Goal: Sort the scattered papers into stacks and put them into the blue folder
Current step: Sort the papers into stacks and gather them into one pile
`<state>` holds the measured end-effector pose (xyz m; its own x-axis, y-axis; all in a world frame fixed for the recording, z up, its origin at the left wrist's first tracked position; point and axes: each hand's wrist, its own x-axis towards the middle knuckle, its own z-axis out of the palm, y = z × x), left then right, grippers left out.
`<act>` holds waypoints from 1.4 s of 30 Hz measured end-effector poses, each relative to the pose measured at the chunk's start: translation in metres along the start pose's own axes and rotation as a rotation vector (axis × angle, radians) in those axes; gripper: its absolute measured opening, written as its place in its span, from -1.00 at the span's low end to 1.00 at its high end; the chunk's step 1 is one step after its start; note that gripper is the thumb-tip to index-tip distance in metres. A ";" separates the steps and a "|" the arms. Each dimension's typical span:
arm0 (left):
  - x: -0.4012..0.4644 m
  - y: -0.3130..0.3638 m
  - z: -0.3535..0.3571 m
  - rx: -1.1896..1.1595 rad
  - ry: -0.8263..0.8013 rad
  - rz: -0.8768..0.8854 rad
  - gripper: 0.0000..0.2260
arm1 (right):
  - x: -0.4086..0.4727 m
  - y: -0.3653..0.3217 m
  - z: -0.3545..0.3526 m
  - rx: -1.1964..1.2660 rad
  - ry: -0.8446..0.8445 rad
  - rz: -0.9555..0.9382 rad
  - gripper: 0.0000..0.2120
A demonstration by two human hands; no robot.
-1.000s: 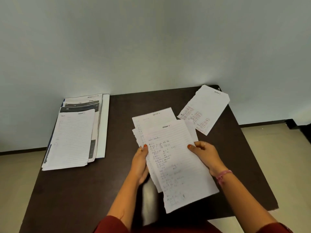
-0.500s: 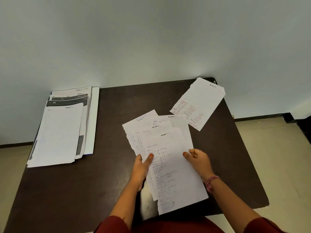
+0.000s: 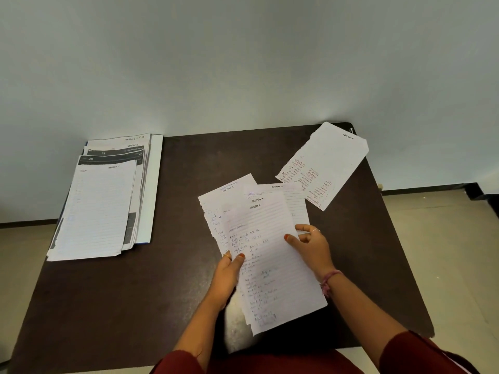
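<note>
Far left, the sorted stack (image 3: 94,209) lies on the blue folder (image 3: 61,211). The left hand (image 3: 228,276) and right hand (image 3: 310,245) pinch the fanned sheets (image 3: 264,255), long axis near-to-far. The loose sheet (image 3: 324,166) lies far-right, nearer the right hand.

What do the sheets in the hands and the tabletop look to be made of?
Held sheets: thin ruled notebook paper, matte, one side edge ragged as if torn out. Table: dark brown top, likely laminate or varnished wood; a soft glare near the front edge suggests a smooth semi-gloss finish.
</note>
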<state>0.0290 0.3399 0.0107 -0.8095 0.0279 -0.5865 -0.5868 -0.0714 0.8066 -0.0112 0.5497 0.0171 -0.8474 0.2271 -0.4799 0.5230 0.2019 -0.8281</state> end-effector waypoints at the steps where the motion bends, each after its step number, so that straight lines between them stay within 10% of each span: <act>1: 0.000 0.000 0.001 -0.003 0.002 0.007 -0.81 | 0.002 0.001 0.001 0.006 -0.010 0.001 -0.71; 7: 0.003 -0.004 0.008 0.048 0.068 0.069 -0.59 | 0.008 0.005 0.002 0.093 -0.055 0.028 -0.77; 42: 0.026 0.021 0.044 0.464 0.406 0.105 -0.71 | 0.026 0.004 -0.018 0.085 0.095 0.100 -0.91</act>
<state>-0.0053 0.3825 0.0152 -0.8446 -0.3435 -0.4106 -0.5259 0.3894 0.7561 -0.0299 0.5736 0.0064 -0.7769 0.3319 -0.5351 0.5915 0.0933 -0.8009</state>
